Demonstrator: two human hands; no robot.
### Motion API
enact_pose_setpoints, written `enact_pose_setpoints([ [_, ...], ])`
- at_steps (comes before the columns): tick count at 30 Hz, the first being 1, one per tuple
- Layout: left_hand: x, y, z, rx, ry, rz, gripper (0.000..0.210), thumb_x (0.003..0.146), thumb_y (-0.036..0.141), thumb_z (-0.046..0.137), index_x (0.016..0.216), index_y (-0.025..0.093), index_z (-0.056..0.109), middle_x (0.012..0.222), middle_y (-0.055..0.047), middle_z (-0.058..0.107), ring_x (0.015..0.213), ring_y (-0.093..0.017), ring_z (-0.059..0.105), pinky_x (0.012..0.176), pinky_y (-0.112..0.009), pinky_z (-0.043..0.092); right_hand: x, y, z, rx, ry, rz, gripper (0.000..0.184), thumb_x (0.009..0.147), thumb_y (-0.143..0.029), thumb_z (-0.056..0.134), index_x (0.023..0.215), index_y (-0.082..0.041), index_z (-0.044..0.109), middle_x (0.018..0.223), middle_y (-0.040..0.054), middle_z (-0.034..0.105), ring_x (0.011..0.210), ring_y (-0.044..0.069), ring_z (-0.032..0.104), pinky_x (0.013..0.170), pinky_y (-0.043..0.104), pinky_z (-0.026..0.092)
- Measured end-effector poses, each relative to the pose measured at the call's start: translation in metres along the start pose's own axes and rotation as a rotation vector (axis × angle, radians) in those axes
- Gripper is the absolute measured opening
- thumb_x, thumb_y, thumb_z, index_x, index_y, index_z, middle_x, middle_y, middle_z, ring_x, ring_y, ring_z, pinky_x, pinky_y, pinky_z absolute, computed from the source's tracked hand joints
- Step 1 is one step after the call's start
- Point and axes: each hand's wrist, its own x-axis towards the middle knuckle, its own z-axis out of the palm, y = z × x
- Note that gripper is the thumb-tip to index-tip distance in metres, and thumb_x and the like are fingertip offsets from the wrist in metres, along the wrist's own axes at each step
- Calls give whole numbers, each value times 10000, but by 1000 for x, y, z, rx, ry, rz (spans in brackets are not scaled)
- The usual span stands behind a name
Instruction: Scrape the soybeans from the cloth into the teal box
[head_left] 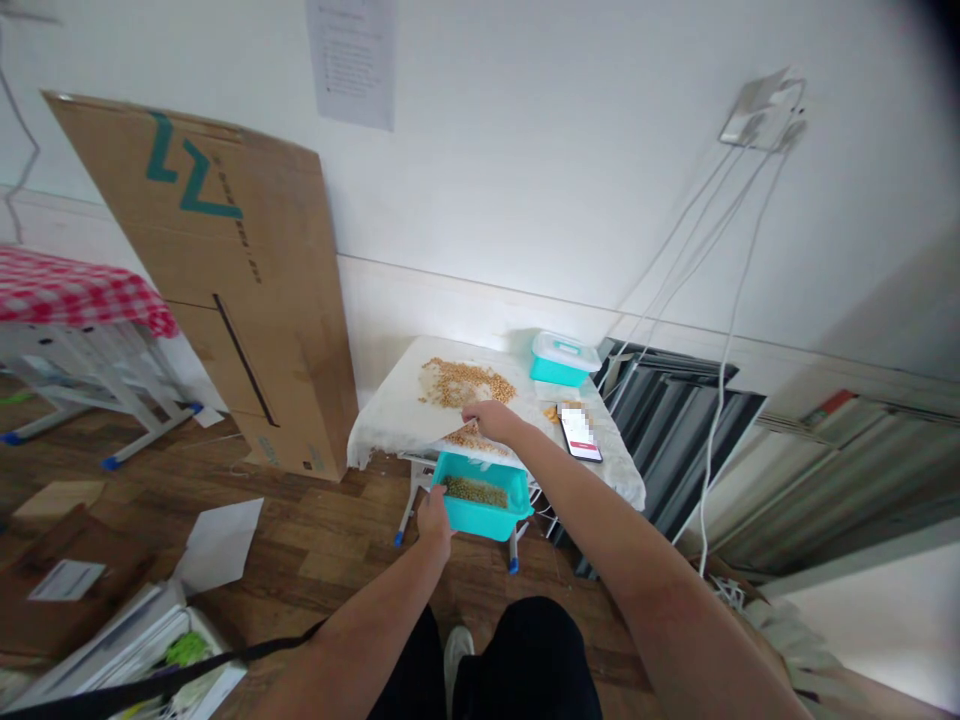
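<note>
My left hand (433,515) grips the left rim of a teal plastic box (484,520), held just below the front edge of a small table. Small green beans (474,491) lie on the bottom of the box. My right hand (491,420) is above the table's front edge with its fingers closed; a thin, flat edge shows by the fingertips, too small to name. Just behind that hand a heap of tan beans or kernels (465,383) spreads over the white table cover (394,400). More of them lie at the front edge beneath my right hand.
At the table's back right stands a teal box with a clear lid (562,358). A phone (581,432) lies on the right side. A tall cardboard box (247,290) leans on the wall at left; grey panels (667,420) and hanging white cables (724,400) are at right.
</note>
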Motion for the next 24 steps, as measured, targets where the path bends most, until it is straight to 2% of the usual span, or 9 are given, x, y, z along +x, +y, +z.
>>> enact_pose_setpoints([
  [4,-2,-1,2,-11,-5,-11,448,975,484,576,1268,178,721,1180,-163,764,1002,-327,771,608,-356,637,-17,4,-2,6,-5,6,472,879,-11,539,1209,-191,822,1234,78,827,1172,225,737,1022,289,490],
  [9,-3,-1,2,-3,0,-11,407,969,503,575,1215,220,734,1142,-132,778,987,-308,777,634,-346,638,-34,5,-6,1,-22,41,519,848,11,513,1207,-193,827,1230,79,829,1165,224,739,1009,276,486],
  [16,-9,5,3,-61,7,-37,373,948,459,591,1186,205,726,1058,-126,779,939,-306,775,675,-373,645,-52,9,-3,11,-10,51,513,843,-15,522,1213,-194,830,1221,86,830,1161,232,738,1029,285,486],
  [24,-8,6,5,-35,12,-43,399,939,497,588,1205,222,700,1079,-120,770,981,-320,767,649,-371,640,-69,3,-3,-14,-22,87,469,883,-56,552,1231,-227,816,1218,78,829,1168,240,741,1021,291,488],
])
